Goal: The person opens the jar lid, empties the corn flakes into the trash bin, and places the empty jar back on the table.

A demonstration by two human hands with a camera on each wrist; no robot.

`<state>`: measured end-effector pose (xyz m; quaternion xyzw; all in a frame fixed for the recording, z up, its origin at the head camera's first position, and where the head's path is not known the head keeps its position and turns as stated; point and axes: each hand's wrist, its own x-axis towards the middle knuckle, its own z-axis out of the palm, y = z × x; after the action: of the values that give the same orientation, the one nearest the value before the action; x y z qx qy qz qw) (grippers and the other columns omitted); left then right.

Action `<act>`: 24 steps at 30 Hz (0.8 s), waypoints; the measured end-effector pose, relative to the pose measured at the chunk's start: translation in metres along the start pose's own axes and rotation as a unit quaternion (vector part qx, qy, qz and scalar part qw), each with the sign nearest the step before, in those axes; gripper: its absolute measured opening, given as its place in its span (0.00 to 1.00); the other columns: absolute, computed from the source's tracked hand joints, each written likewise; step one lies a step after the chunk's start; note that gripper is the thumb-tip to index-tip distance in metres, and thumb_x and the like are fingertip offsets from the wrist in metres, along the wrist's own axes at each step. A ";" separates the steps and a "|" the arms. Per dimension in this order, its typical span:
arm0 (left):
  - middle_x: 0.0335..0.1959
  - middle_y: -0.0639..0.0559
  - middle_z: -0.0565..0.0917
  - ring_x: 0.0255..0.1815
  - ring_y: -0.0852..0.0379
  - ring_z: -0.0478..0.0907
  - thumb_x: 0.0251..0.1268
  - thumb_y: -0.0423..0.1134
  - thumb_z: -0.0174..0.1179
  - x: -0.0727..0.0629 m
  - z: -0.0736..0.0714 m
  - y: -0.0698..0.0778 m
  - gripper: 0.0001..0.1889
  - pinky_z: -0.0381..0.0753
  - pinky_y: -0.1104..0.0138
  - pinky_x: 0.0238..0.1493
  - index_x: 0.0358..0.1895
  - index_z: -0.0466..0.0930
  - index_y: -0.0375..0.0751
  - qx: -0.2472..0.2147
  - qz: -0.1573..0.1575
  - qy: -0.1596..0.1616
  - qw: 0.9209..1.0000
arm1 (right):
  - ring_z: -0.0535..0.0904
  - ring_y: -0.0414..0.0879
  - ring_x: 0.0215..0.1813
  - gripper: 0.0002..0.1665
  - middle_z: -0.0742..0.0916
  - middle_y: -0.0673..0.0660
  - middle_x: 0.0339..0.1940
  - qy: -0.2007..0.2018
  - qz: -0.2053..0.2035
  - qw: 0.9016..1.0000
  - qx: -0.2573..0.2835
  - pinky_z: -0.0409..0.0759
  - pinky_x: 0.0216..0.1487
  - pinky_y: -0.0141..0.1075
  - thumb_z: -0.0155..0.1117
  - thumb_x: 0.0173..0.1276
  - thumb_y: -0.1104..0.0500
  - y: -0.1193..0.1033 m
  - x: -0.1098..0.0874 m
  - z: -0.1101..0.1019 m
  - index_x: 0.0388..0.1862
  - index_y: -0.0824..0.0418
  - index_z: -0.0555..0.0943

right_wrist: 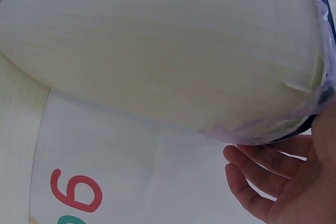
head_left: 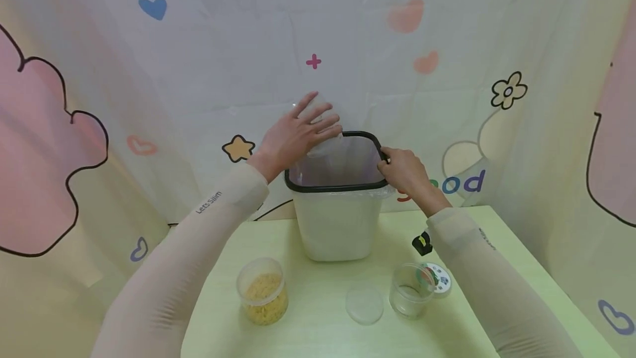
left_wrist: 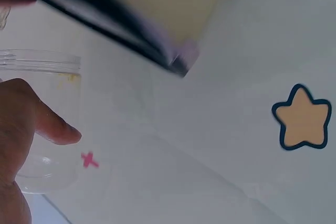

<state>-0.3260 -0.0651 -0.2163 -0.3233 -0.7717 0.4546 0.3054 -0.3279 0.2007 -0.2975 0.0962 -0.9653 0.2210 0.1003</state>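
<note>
My left hand [head_left: 298,134] holds a clear plastic jar [left_wrist: 58,103] over the opening of a white trash bin [head_left: 338,231]. In the left wrist view the thumb lies across the jar's side, and a few yellow crumbs cling just below its threaded mouth. From the head view most of the jar is hidden behind the hand, its mouth tipped down toward the bin. At the bin's right side my right hand [head_left: 404,167] grips the black rim [head_left: 343,187]. A thin translucent liner [right_wrist: 241,132] is folded over the bin's edge.
On the table's front left stands a clear tub of yellow crumbs [head_left: 265,305]. A clear, see-through tub [head_left: 411,298] is at the right, with a printed round lid [head_left: 439,280] behind it. Between them lies a clear lid [head_left: 365,304]. A small black object [head_left: 422,243] sits beside my right sleeve.
</note>
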 end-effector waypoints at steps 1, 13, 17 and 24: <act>0.81 0.55 0.50 0.82 0.50 0.42 0.51 0.47 0.74 0.000 -0.001 -0.005 0.57 0.25 0.45 0.79 0.79 0.42 0.60 -0.001 -0.017 0.009 1.000 | 0.80 0.57 0.43 0.32 0.76 0.68 0.68 0.001 -0.001 1.000 0.002 0.71 0.30 0.39 0.44 0.73 0.55 0.000 0.000 0.000 0.74 0.63 0.64; 0.80 0.53 0.49 0.82 0.48 0.42 0.47 0.47 0.76 -0.006 0.009 0.011 0.60 0.24 0.44 0.78 0.79 0.41 0.59 -0.024 0.007 -0.003 1.000 | 0.77 0.53 0.33 0.32 0.77 0.69 0.66 -0.003 0.003 1.000 0.001 0.67 0.24 0.36 0.45 0.74 0.54 -0.002 0.000 0.002 0.75 0.63 0.64; 0.80 0.53 0.50 0.82 0.49 0.43 0.49 0.46 0.76 -0.007 0.010 0.012 0.58 0.24 0.44 0.78 0.79 0.42 0.59 -0.013 -0.007 0.007 1.000 | 0.72 0.49 0.24 0.32 0.79 0.69 0.64 -0.002 0.007 1.000 0.002 0.64 0.20 0.35 0.46 0.73 0.54 -0.002 0.000 0.001 0.75 0.62 0.64; 0.81 0.52 0.47 0.82 0.48 0.41 0.50 0.45 0.75 -0.010 0.009 0.011 0.59 0.24 0.43 0.78 0.80 0.39 0.59 -0.017 -0.014 -0.001 1.000 | 0.69 0.47 0.21 0.33 0.78 0.69 0.65 -0.008 0.009 1.000 0.001 0.63 0.19 0.34 0.45 0.74 0.53 -0.002 0.001 0.001 0.75 0.61 0.63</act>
<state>-0.3249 -0.0731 -0.2315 -0.3172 -0.7842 0.4374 0.3051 -0.3290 0.1986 -0.2978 0.0894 -0.9667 0.2222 0.0900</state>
